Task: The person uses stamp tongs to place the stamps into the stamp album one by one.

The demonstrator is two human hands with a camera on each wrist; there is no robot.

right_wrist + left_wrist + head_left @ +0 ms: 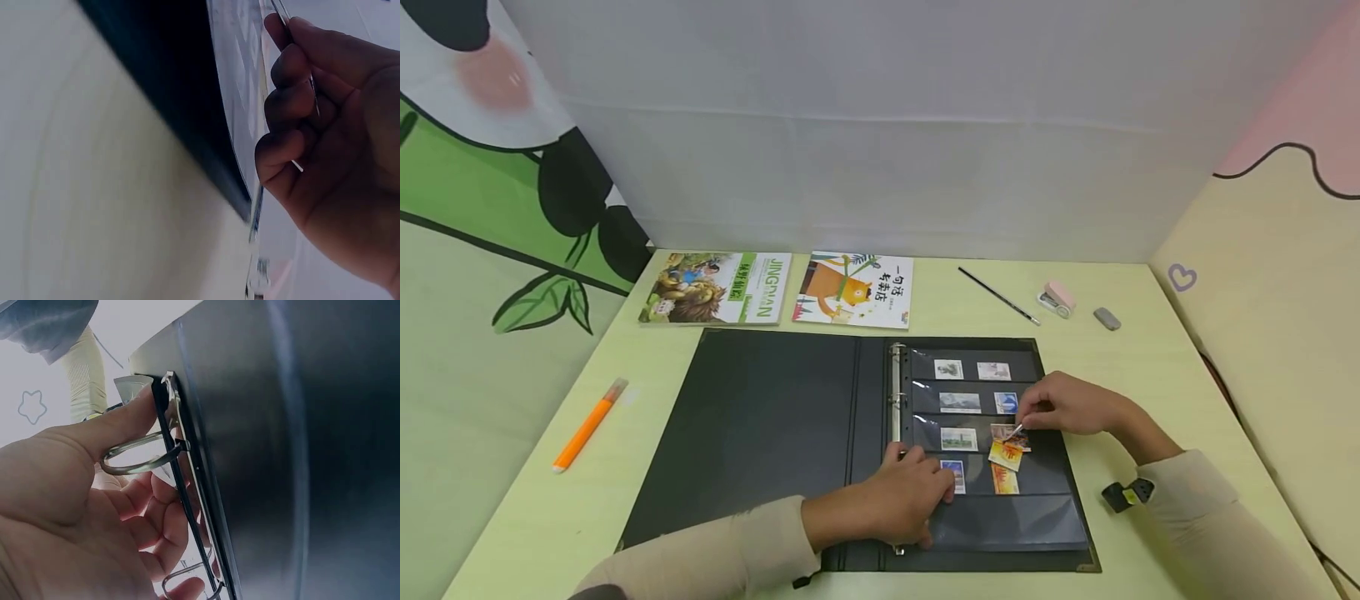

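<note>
A black ring-binder stamp album [760, 417] lies spread on the table, with stamps in clear strips on its right-hand page [1000, 523]. My right hand [1067, 406] pinches slim metal tweezers [1014, 432], whose rear part runs across the palm in the right wrist view. At the tweezer tips is a yellow-orange stamp [1006, 456], tilted, overlapping a reddish-brown stamp [1019, 435] above and an orange stamp [1004, 480] below. My left hand [898, 496] rests on the page's inner lower edge; in the left wrist view its thumb touches there beside a metal ring [134, 465].
Two picture books, one green and white [715, 288] and one with a bear [853, 290], lie behind the album. To their right are a pencil [998, 296], a pink stapler [1057, 298] and a grey eraser [1107, 318]. An orange marker [589, 427] lies at left.
</note>
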